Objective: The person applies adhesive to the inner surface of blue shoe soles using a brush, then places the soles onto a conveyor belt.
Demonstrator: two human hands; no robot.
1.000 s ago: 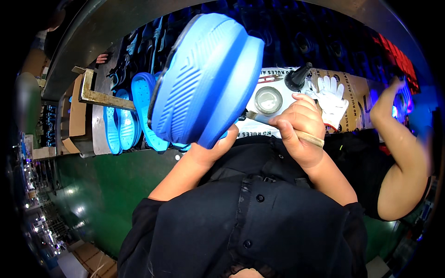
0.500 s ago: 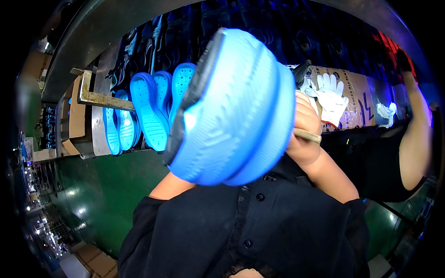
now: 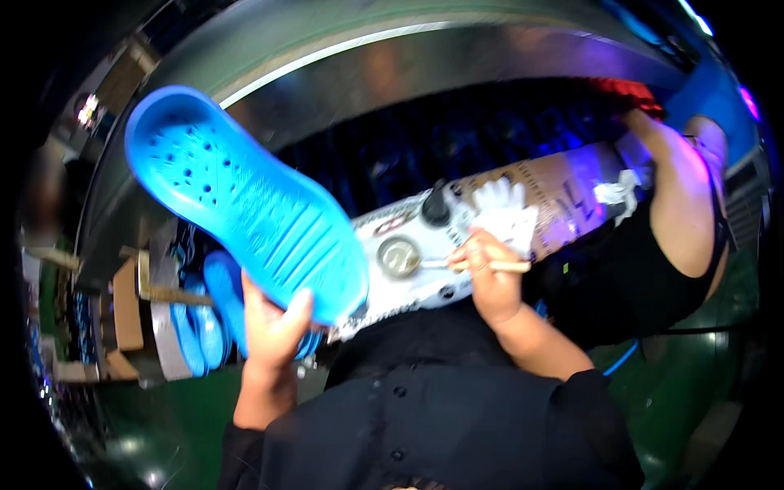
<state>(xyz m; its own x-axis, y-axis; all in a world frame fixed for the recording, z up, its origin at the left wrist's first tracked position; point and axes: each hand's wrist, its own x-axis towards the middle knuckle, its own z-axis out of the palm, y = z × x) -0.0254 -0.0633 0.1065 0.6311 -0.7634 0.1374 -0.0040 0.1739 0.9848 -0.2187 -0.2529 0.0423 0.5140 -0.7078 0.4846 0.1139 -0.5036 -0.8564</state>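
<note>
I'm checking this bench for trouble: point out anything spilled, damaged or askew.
I see nothing spilled or damaged. Only a crumpled white item by the right end of the cardboard looks untidy, bunched up while the white glove lies flat.

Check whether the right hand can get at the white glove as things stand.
Probably yes: the right hand is close to the white glove, and nothing visible blocks the way. It is holding a brush, though, so a clean grab would likely mean freeing it first.
</note>
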